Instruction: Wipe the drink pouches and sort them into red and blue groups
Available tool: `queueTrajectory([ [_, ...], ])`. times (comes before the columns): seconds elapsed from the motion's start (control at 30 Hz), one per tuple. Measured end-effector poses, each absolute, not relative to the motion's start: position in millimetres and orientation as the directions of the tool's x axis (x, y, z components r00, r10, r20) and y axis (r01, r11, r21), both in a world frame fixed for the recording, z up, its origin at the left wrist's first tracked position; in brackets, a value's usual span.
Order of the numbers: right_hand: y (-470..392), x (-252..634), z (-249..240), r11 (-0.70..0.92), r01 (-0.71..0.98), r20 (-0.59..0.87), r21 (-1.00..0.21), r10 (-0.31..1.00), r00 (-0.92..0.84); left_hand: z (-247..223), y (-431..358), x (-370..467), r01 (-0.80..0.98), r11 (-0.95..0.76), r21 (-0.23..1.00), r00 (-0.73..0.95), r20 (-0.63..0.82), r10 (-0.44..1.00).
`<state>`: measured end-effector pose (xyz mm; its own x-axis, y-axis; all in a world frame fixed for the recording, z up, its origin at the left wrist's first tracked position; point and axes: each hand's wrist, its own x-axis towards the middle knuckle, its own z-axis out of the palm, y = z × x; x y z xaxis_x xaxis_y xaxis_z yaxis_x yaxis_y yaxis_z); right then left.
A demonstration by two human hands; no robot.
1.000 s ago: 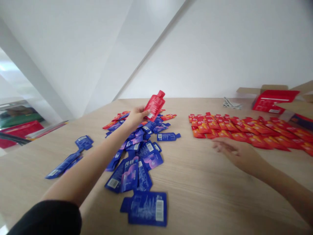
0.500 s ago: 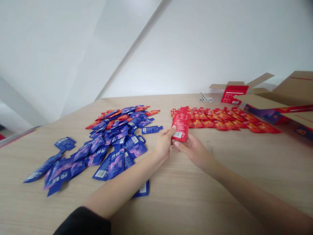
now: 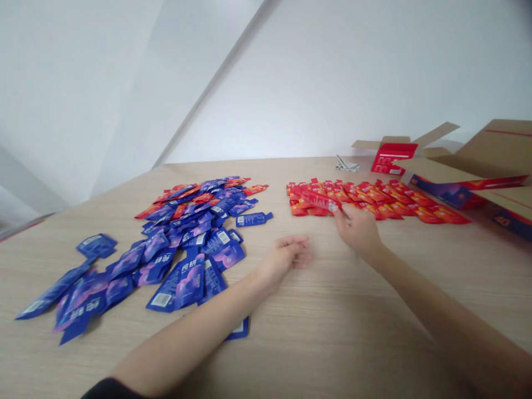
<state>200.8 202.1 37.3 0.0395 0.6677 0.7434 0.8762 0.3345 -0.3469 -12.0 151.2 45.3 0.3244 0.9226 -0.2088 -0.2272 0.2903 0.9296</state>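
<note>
My right hand pinches the near end of a red pouch, which it holds tilted over the left end of the laid-out red pouches. Those lie in two overlapping rows at the back right. Over the middle of the table, my left hand is free of any pouch, its fingers loosely apart and a little blurred. To its left spreads a heap of blue pouches, with some orange-red pouches mixed in at the back. One blue pouch lies singly between the heap and the rows.
At the right edge stands an open cardboard box with its flaps out. Behind the rows is a smaller red box, also open. A folded paper lies near the white wall. The wooden table reaches toward me.
The red pouch has left my left hand and moved right with my right hand, turning from upright to slanted. My left hand has opened and dropped slightly. The view has shifted a little.
</note>
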Motion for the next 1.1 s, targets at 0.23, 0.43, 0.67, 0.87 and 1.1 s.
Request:
queueTrajectory([
  [0.23, 307.5, 253.9, 7.2, 0.356, 0.926, 0.714, -0.125, 0.68, -0.165, 18.7, 125.1, -86.3, 0.107, 0.336, 0.936, 0.398, -0.35, 0.848],
  [0.43, 349.4, 259.7, -22.8, 0.404, 0.905, 0.642, -0.131, 0.73, -0.232, 7.9, 87.0, -118.0, 0.15, 0.264, 0.953, 0.544, -0.303, 0.783],
  [0.67, 350.6, 267.7, -42.9, 0.344, 0.917, 0.471, -0.203, 0.855, -0.216, 47.7, 61.7, -134.2, 0.519, -0.621, 0.588, 0.592, 0.277, 0.757],
  [0.87, 366.0, 238.9, -5.4, 0.256, 0.928, 0.421, -0.271, 0.898, -0.125, -29.5, 63.3, -158.4, 0.584, -0.761, -0.282, 0.778, 0.462, 0.425],
  [1.1, 443.8, 63.4, 18.7, 0.321, 0.886, 0.264, -0.334, 0.934, -0.239, -73.4, 74.2, -151.8, 0.652, -0.698, -0.297, 0.693, 0.608, 0.388],
])
